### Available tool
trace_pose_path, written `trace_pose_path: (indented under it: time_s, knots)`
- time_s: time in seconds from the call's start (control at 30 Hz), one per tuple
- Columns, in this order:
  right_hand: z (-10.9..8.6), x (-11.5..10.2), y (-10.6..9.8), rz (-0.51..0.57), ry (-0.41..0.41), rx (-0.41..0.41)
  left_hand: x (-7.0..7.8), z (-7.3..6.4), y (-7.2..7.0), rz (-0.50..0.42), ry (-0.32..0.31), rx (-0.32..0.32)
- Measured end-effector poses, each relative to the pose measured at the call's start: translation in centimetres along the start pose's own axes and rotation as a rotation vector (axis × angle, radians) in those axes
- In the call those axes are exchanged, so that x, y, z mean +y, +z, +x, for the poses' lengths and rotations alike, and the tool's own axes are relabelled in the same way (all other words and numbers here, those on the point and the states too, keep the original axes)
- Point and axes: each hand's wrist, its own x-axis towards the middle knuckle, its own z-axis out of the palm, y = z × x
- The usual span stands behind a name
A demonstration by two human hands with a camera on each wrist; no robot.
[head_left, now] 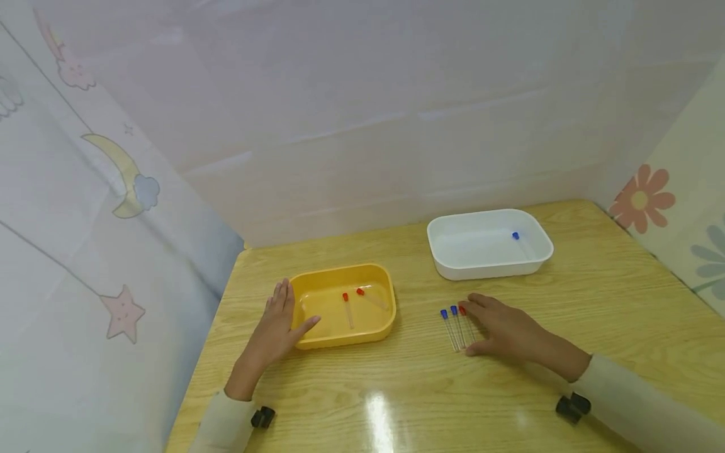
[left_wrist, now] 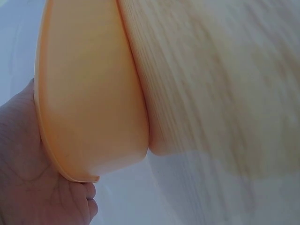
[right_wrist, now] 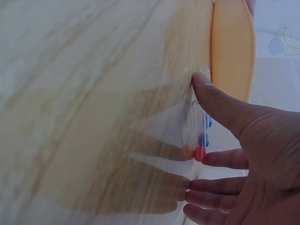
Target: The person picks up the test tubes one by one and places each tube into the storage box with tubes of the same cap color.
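Note:
My left hand [head_left: 276, 321] rests at the left end of a yellow tray [head_left: 342, 343], fingers straight along its outside and thumb over the front rim. The left wrist view shows the palm [left_wrist: 23, 159] against the rim. My right hand [head_left: 506, 330] lies low over the table, its thumb and index fingertip at opposite ends of a thin clear tube with a red cap [right_wrist: 200, 153]; the other fingers stretch out beside the table surface. Left of that tube, two similar tubes with blue caps, one blue cap [head_left: 444, 313] outermost, lie side by side.
Two red-capped tubes, one with its red cap [head_left: 345, 296] upright in view, lie inside the yellow tray. A white tray [head_left: 481, 272] stands at the back right with one blue-capped tube [head_left: 515, 236] in it. Patterned cloth walls [head_left: 396, 157] border the wooden table [head_left: 317, 402].

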Motion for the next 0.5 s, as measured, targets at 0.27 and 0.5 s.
trace_pose_path:
  time_s: [0.27,0.5]
  knots:
    - [0.01,0.06,0.26,-0.013,0.024,0.006,-0.02,0.11,0.08,0.005,0.005,0.005]
    - [0.17,0.11,0.19,-0.015,0.026,0.010,-0.22,0.16,0.32,0.019,0.003,0.009]
